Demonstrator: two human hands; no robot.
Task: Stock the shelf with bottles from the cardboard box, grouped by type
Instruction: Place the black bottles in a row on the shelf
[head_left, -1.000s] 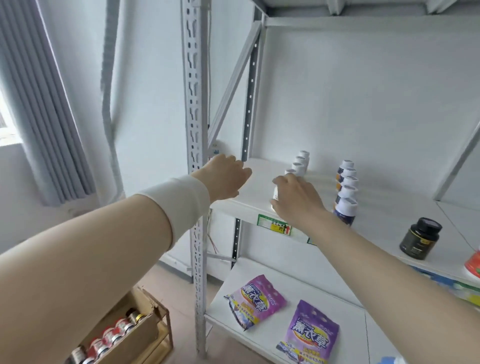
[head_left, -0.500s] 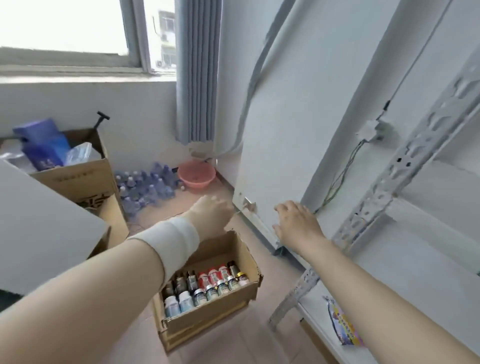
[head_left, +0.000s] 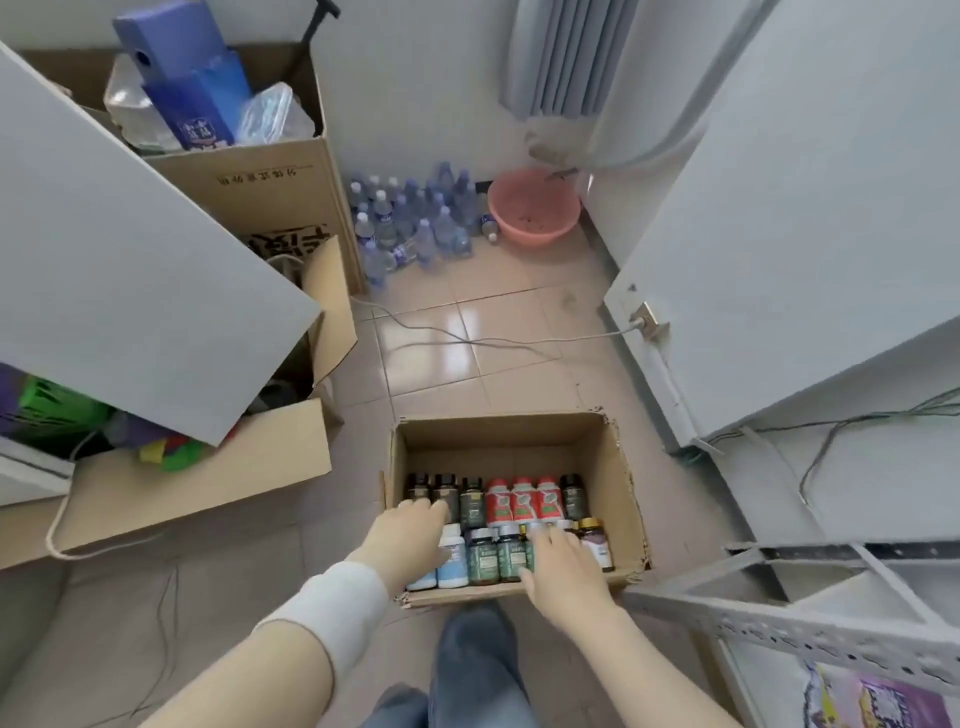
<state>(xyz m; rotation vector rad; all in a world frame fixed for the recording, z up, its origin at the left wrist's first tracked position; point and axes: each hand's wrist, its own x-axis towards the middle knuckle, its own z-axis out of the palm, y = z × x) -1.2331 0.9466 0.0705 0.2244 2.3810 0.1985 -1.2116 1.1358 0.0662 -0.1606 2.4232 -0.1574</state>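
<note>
Bottles inside cardboard box

right hand fingertips blurred, perhaps touching bottles | purple pouch cropped

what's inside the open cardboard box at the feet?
In the brown cardboard box, two rows of bottles: dark brown bottles and three red bottles behind; white bottles, green bottles and a gold-capped bottle in front. The left hand and right hand cover some front bottles.
</note>
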